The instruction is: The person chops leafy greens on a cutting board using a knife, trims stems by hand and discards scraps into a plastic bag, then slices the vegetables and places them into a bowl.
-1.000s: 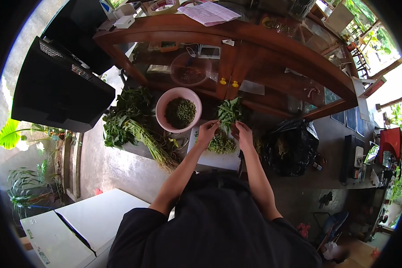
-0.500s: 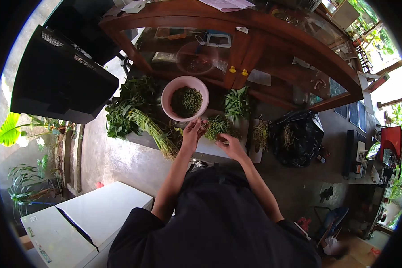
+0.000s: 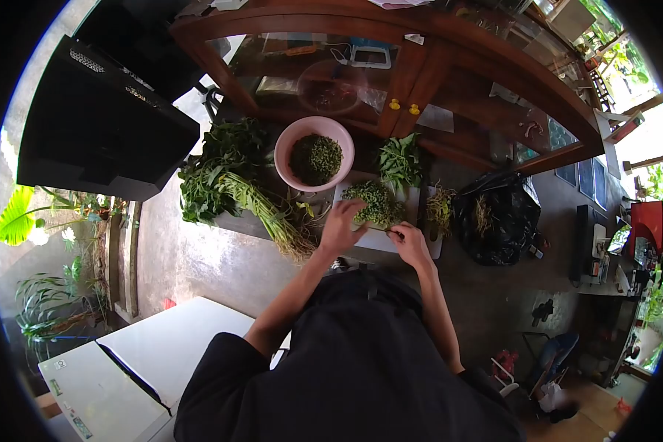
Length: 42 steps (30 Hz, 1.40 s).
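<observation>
A heap of small cut green pieces (image 3: 376,204) lies on a white board (image 3: 378,239). At the heap's left edge is my left hand (image 3: 340,227), its fingers apart. My right hand (image 3: 407,241) is closed at the heap's lower right, its fingertips pinched together; what they hold is too small to name. A pink bowl (image 3: 281,158) with chopped greens inside stands behind and left of the board. Leafy green tops (image 3: 400,163) lie at the board's back edge. To the left lies a large bundle of leafy stems (image 3: 261,210), roots toward me.
Right of the board are root scraps (image 3: 441,210) and an open black plastic bag (image 3: 497,219). A wooden glass-door cabinet (image 3: 398,70) stands behind. A white refrigerator (image 3: 177,342) is at the lower left, a black appliance (image 3: 99,121) at the upper left.
The leafy sprig held between both hands one second ago now lies behind the heap. My left hand has come from the bowl's side to the heap. The view has shifted slightly.
</observation>
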Tool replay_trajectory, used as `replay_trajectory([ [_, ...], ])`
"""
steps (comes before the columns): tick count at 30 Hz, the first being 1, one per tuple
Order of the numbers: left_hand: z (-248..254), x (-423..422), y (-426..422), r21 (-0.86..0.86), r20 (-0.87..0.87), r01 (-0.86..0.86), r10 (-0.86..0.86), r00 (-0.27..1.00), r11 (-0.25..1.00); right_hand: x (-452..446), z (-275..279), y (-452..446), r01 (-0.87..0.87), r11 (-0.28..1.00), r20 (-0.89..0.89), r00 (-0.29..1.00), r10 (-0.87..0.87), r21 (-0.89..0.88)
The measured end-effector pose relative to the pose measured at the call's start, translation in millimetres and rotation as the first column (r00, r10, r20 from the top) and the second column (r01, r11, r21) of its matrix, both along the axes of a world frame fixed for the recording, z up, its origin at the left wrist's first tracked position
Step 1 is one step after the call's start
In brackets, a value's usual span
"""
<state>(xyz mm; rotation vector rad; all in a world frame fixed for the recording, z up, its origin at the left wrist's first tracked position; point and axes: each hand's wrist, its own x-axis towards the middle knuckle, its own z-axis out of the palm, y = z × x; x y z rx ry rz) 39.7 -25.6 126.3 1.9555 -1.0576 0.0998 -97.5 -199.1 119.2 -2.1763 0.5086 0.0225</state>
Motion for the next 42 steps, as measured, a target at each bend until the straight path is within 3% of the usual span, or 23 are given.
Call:
replay_trajectory([
  [1,-8,-1,-4,0.003,-0.001,-0.001,0.001,1.000,1.000,-2,-2,1,-0.001,1.000,-0.001,1.000,0.001,0.003],
  [3,-22,-6,-14,0.159,-0.256,0.330,-0.284,0.924,0.930,-7,-8,2,0.038,0.997,0.045,0.998,-0.041,0.069],
  [7,-36,-16,-33,0.138,-0.311,0.412,-0.356,0.881,0.901,-19,-19,-4,0.109,0.992,0.015,0.994,-0.110,0.059],
  [9,-43,-17,-41,0.117,-0.317,0.459,-0.405,0.858,0.881,-26,-20,-8,0.167,0.975,-0.021,0.986,-0.166,0.148],
  [13,-50,-24,-51,0.142,-0.337,0.525,-0.458,0.823,0.839,-39,-26,-16,0.206,0.972,-0.030,0.978,-0.204,0.111],
  [16,-53,-29,-56,0.215,-0.336,0.523,-0.441,0.832,0.825,-51,-43,-22,0.240,0.958,0.050,0.967,-0.251,0.159],
  [19,-58,-32,-58,0.243,-0.342,0.466,-0.375,0.862,0.851,-57,-56,-28,0.304,0.950,0.100,0.945,-0.310,0.078],
  [21,-61,-32,-58,0.279,-0.356,0.448,-0.342,0.870,0.849,-59,-65,-30,0.335,0.868,0.040,0.938,-0.345,-0.366],
  [24,-64,-33,-61,0.353,-0.388,0.423,-0.281,0.878,0.834,-55,-80,-31,0.345,0.827,-0.033,0.916,-0.400,-0.444],
  [26,-64,-33,-64,0.391,-0.405,0.411,-0.247,0.880,0.823,-56,-99,-39,0.338,0.858,-0.081,0.914,-0.397,-0.388],
  [31,-72,-35,-80,0.461,-0.429,0.422,-0.221,0.876,0.780,-52,-77,-43,0.404,0.902,-0.205,0.880,-0.428,-0.152],
  [34,-81,-41,-92,0.454,-0.409,0.415,-0.230,0.883,0.788,-59,-82,-46,0.450,0.881,-0.106,0.879,-0.466,-0.144],
  [36,-81,-44,-100,0.461,-0.408,0.420,-0.233,0.883,0.782,-64,-97,-50,0.486,0.842,0.193,0.872,-0.450,-0.236],
  [39,-84,-48,-113,0.482,-0.374,0.402,-0.232,0.898,0.778,-73,-86,-52,0.509,0.855,0.172,0.855,-0.489,-0.101],
  [42,-93,-52,-126,0.539,-0.338,0.369,-0.207,0.918,0.757,-81,-54,-43,0.538,0.831,0.140,0.841,-0.522,-0.137],
])
